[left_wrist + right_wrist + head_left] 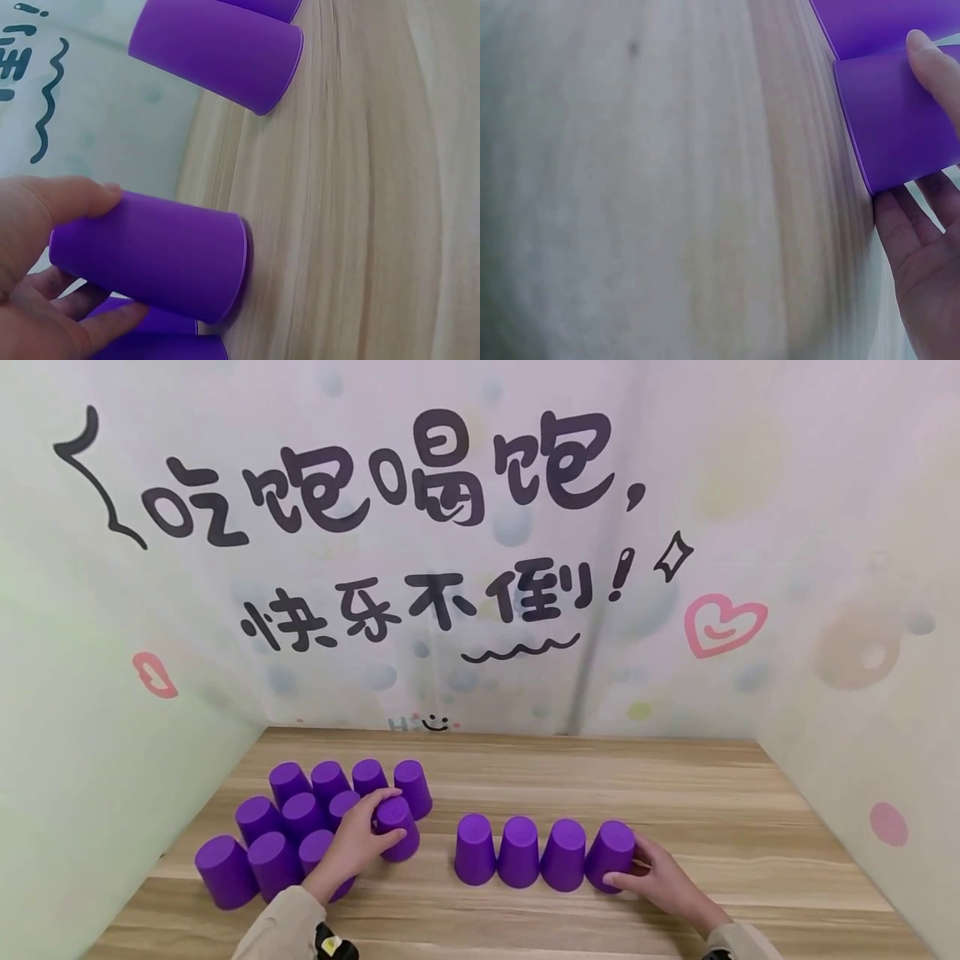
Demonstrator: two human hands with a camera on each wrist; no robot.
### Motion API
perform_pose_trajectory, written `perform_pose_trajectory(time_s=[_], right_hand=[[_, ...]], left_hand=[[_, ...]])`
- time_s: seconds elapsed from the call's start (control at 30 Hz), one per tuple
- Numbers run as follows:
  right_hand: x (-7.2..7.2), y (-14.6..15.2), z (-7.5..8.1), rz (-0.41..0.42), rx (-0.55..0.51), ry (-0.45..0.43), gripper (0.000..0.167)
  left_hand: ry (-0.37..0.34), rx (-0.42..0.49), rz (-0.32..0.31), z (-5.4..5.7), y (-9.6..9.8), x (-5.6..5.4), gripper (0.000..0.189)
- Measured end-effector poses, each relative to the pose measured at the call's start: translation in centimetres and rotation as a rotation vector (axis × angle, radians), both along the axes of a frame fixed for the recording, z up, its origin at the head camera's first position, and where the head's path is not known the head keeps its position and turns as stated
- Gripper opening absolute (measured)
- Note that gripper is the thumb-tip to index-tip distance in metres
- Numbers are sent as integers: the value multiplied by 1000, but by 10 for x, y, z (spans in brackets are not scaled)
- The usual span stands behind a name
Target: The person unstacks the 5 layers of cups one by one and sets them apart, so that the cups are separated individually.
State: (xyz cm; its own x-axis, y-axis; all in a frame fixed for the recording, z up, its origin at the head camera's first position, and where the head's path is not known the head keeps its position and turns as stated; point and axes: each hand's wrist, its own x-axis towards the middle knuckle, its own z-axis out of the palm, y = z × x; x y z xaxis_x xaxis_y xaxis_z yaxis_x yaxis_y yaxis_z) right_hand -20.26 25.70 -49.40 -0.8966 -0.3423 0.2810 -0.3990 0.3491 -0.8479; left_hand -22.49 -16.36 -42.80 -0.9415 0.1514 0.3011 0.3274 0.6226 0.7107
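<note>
My left hand (356,841) grips an upside-down purple cup (397,837) at the right end of a group of cups on the left. In the left wrist view, the thumb lies on one side of this cup (161,255) and the fingers on the other, with its rim close over the table. My right hand (662,878) holds the rightmost purple cup (611,852) of a short row. Its thumb rests on the near side and its fingers on the right side, as the right wrist view shows on the cup (900,120).
Several more upside-down purple cups (227,872) stand in rows at the left, partly hidden by my left hand. The right-hand row also has purple cups (519,853) beside the held one. The wooden table (600,777) meets a printed backdrop (480,543) behind and on both sides.
</note>
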Motion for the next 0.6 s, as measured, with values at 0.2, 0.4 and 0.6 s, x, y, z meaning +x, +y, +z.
perform_pose_trajectory(time_s=[0.2,0.4,0.6], right_hand=[[1,0,1,0,-1,-19,61],[1,1,2,-4,-5,-51,62],[1,1,1,-11,4,-66,63]], left_hand=[[-5,-27,30,-2,1,-2,49],[-6,-44,46,-2,0,-3,50],[9,-61,45,0,0,-4,49]])
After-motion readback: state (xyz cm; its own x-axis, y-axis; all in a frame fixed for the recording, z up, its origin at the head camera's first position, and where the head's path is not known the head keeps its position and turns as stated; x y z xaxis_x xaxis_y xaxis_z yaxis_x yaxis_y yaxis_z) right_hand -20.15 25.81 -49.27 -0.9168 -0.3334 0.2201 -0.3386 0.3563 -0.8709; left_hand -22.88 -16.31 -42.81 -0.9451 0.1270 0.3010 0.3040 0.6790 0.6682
